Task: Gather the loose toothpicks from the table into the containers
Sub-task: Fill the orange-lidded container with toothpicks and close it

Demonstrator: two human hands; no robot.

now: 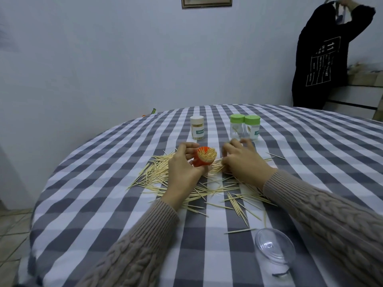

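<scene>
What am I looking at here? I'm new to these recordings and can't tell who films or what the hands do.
There is no machine here: a person wears a camera on the head, so the one picture looks forward and down at their own two hands. The left hand holds an orange pot packed with toothpicks, tilted toward the camera. The right hand reaches into the loose toothpicks scattered on the checked table; its grip is blurred. Behind stand a white-lidded jar full of toothpicks and two nearly empty green-lidded jars. A clear lid lies near the right sleeve. Another person stands in the far right corner.
</scene>
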